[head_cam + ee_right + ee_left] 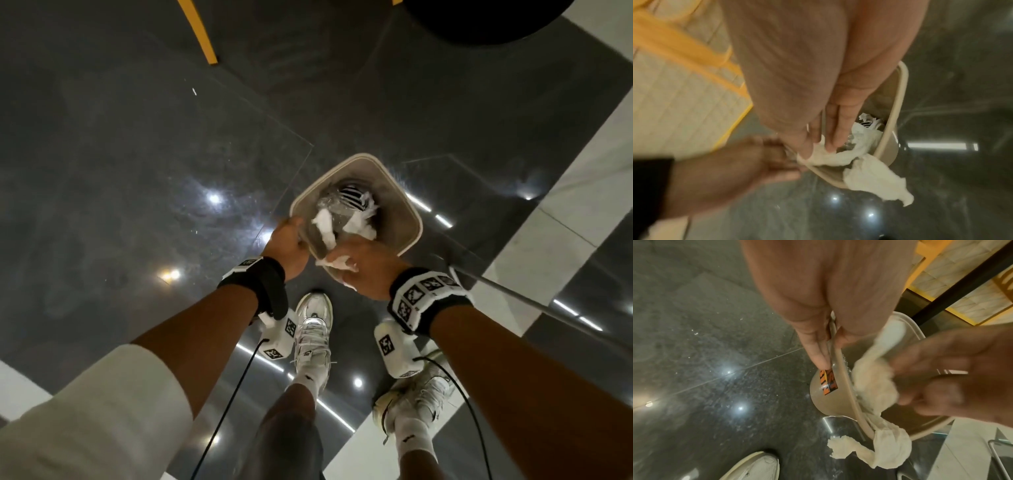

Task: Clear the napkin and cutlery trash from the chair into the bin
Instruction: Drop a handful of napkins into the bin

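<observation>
A beige square bin (400,202) stands on the dark floor in front of my feet. Inside lie crumpled white napkins, clear plastic and a striped item (352,198). My left hand (297,233) grips the bin's near-left rim (840,369), thumb inside and fingers outside. My right hand (346,260) pinches a white napkin (334,262) at the near rim. Part of that napkin (875,183) hangs over the outside of the rim (898,104), and the rest lies inside under my fingers (830,138). No cutlery can be made out.
A yellow chair leg (202,34) and a dark round seat (486,20) lie beyond the bin. A thin metal rod (513,291) slants past on the right. My white shoes (313,329) stand just behind the bin on glossy dark tiles, with pale tiles (565,205) to the right.
</observation>
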{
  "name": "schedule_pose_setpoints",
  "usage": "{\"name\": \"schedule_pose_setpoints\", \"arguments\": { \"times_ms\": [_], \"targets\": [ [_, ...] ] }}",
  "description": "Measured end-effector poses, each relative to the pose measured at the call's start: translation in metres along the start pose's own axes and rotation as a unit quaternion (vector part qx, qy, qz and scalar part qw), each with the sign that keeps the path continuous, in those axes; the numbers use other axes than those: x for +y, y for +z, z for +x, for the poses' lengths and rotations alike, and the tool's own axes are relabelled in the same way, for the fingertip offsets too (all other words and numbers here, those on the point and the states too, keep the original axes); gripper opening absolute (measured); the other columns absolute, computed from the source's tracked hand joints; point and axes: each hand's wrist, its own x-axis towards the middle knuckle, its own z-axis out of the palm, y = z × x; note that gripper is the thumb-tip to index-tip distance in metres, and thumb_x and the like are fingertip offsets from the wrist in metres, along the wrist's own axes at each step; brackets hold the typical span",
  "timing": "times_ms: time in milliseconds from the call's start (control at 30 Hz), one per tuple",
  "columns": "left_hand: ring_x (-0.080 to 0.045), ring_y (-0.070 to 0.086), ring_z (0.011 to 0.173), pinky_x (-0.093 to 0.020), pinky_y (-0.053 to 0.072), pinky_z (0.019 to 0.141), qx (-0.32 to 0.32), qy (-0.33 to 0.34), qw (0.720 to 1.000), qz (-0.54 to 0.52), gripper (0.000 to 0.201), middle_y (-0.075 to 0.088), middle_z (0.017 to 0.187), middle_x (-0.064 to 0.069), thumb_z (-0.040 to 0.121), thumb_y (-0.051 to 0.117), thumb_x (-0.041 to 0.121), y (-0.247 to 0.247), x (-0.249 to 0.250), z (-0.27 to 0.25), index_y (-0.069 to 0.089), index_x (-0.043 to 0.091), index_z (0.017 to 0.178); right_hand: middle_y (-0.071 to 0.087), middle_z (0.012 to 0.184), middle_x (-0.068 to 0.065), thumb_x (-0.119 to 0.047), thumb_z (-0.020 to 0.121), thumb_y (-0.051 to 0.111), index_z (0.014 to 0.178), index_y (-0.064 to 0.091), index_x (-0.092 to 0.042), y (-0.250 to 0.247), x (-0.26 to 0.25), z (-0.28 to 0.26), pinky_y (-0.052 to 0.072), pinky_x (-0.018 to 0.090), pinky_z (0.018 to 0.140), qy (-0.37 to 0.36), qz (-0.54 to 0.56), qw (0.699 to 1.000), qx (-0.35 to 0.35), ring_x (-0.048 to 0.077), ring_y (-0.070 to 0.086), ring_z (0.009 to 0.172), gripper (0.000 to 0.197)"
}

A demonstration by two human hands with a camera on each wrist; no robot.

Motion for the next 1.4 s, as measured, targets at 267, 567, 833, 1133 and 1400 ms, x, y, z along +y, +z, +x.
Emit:
{"name": "schedule_pose_setpoints", "arguments": {
  "times_ms": [267,567,833,1133,1400],
  "targets": [
    [-0.025,0.07,0.089,-0.035,0.061,0.07,-0.044,-0.053,0.985,-0.159,0.048,0.066,0.1,-0.013,0.091,0.047,-0.007,0.011,-0.005,-0.006,0.046,0.014,0.134,0.064,0.116,0.003,-0.021,0.091,0.06,0.109,0.07,-0.023,0.014,0.037,0.005,0.052,0.037,0.093,0.027,-0.174,0.983,-0.051,0.023,0.061,0.11,0.021],
    [-0.029,0.071,0.084,-0.04,0.059,0.068,-0.129,-0.011,0.991,-0.035,0.042,0.062,0.116,-0.016,0.087,0.053,-0.006,-0.005,0.0,0.014,0.058,0.03,0.108,0.07,0.106,-0.006,-0.028,0.088,0.069,0.102,0.065,-0.033,-0.019,0.044,0.003,0.06,0.042,0.086,0.142,0.312,0.915,0.21,0.017,0.072,0.09,0.016],
    [-0.028,0.049,0.131,-0.034,0.04,0.109,-0.05,0.042,0.99,0.127,0.032,0.057,0.135,-0.009,0.079,0.051,0.022,-0.001,0.063,0.016,0.062,0.028,0.108,0.058,0.137,0.009,-0.03,0.094,0.047,0.137,0.049,-0.025,-0.017,0.053,-0.041,0.048,0.037,0.099,0.188,0.014,0.981,0.047,0.031,0.059,0.121,0.043],
    [-0.023,0.062,0.107,-0.029,0.046,0.086,-0.034,0.135,0.983,0.119,0.028,0.066,0.115,-0.004,0.09,0.051,0.005,0.049,0.23,-0.066,0.063,0.016,0.113,0.074,0.101,-0.001,-0.016,0.092,0.047,0.107,0.069,-0.024,-0.095,0.061,-0.213,0.053,0.037,0.096,0.146,0.264,0.92,0.25,0.021,0.07,0.096,0.027],
    [-0.025,0.065,0.103,-0.034,0.05,0.096,-0.161,0.356,0.9,0.191,0.035,0.067,0.11,-0.005,0.082,0.064,0.007,0.228,0.404,-0.206,0.063,0.013,0.116,0.076,0.087,-0.001,-0.037,0.075,0.046,0.079,0.065,-0.04,-0.107,0.156,-0.436,0.057,0.047,0.088,0.196,0.364,0.788,0.457,0.024,0.072,0.085,0.02]
  ]
}}
